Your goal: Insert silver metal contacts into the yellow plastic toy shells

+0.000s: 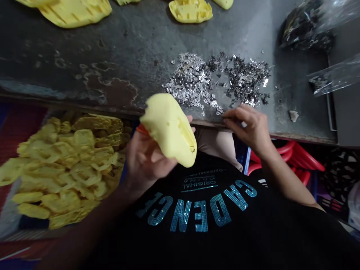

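Yellow foam moulding (168,129), curved and slotted, sits mid-frame, gripped in a wrapped hold by the left hand (146,161). Dark worktable (84,48) spans the top; a heap of similar yellow pieces (62,168) fills the lower left. Black shirt (197,213) reads CADENCE upside down in teal sparkle. Right hand (247,129) pinches narrowly at the table edge, just below silver metal bits (191,80); whether it holds anything is unclear.

A scuffed grey worktop (84,56) with rust-brown stains stretches across the room. Clear plastic bags (334,73) of dark pieces lie at its far right, and a red plastic stool (295,157) sits below its edge.
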`<state>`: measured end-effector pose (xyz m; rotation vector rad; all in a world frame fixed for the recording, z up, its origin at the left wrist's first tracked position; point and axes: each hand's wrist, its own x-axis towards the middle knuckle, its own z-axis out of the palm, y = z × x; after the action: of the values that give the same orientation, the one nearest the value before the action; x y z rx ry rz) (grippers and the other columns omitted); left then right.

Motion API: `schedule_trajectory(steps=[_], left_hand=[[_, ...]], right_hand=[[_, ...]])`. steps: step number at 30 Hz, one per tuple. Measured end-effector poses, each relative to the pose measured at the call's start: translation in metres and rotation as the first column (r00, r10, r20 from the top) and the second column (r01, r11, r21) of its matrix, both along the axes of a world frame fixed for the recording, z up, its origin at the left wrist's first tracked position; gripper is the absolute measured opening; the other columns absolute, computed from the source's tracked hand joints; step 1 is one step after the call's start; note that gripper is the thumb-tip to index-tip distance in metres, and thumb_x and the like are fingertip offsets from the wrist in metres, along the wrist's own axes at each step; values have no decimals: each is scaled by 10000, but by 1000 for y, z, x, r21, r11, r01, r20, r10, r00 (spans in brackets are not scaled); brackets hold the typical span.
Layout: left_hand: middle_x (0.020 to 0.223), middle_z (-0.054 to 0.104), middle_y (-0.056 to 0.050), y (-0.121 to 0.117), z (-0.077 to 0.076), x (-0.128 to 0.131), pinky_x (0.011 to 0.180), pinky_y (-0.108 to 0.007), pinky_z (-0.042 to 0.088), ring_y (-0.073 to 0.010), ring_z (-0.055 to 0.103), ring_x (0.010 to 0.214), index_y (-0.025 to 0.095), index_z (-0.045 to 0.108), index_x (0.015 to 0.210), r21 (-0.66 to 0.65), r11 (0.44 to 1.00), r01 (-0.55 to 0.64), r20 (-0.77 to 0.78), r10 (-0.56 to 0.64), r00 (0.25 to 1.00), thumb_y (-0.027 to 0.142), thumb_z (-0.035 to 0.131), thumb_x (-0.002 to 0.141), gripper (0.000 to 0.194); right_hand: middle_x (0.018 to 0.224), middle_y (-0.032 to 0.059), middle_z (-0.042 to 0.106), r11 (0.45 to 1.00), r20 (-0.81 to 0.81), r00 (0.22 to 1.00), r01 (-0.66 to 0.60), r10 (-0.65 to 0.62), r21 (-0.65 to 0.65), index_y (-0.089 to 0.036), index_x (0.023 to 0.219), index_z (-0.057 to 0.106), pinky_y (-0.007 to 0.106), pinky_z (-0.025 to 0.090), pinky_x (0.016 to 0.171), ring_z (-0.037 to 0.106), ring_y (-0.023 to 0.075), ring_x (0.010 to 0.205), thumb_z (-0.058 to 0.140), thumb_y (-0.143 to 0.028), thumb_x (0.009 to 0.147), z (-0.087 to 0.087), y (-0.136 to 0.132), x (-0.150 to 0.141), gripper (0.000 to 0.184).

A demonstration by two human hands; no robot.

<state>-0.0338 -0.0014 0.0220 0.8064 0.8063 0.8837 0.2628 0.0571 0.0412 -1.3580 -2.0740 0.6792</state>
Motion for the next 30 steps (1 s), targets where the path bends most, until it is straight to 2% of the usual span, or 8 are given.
schedule_trajectory(steps=[2,4,13,15,18,22,25,30], left_hand=[[1644,715,11,0,1,10,1198,-583,573,-424,604,1569,384,618,1620,17,982,-189,85,186,979,611,880,911,789],[1474,816,-18,-1,-1,18,1167,-493,628,-350,757,1371,298,736,1462,-53,966,-252,163,258,952,627,879,911,658],[1333,853,-83,3,0,29,987,-438,710,-289,832,1133,238,662,1452,-177,967,-184,260,226,939,494,914,891,666],[1332,852,-99,3,1,35,994,-438,720,-288,833,1153,223,684,1411,-171,970,-175,308,221,925,468,892,904,600],[1371,842,-99,2,-2,44,1086,-514,703,-321,823,1230,214,724,1367,-210,971,-118,371,191,909,430,876,899,537],[1400,831,-104,-3,-4,50,1199,-634,628,-415,760,1382,233,729,1406,-238,971,0,424,104,900,478,875,890,590],[1412,824,-106,-6,-2,54,1214,-659,612,-436,728,1430,238,720,1429,-246,969,35,430,77,899,510,884,881,634],[1311,852,-112,-8,4,58,1176,-658,635,-447,753,1379,239,679,1514,-285,958,20,407,102,908,540,910,822,789]], right_hand=[[992,87,789,989,243,969,15,-51,147,-228,1030,833,399,554,855,712,254,942,664,-283,1071,0,17,11,183],[998,100,778,988,391,920,-33,-30,154,-224,1038,821,423,539,868,690,275,940,656,-310,1071,-2,29,13,189],[991,138,808,987,616,788,-86,-16,136,-200,970,765,461,515,885,707,311,954,621,-239,1029,8,44,-6,160],[922,102,799,990,512,859,-57,-17,128,-208,920,747,446,515,869,707,280,882,644,-197,985,13,38,-6,123],[868,27,787,998,63,996,-61,59,33,-234,917,737,374,520,761,694,208,770,719,-250,984,20,20,-7,71],[1050,18,840,983,-462,877,-176,131,-56,-270,944,763,392,616,861,770,217,945,795,-376,1019,21,-6,-21,134],[1233,36,827,986,-516,843,-164,151,21,-278,915,789,476,608,1066,752,260,1187,829,-365,989,16,-13,-33,121],[1233,30,811,986,-461,872,-154,165,61,-284,910,785,557,591,1125,738,283,1222,814,-363,980,10,-14,-36,110]])
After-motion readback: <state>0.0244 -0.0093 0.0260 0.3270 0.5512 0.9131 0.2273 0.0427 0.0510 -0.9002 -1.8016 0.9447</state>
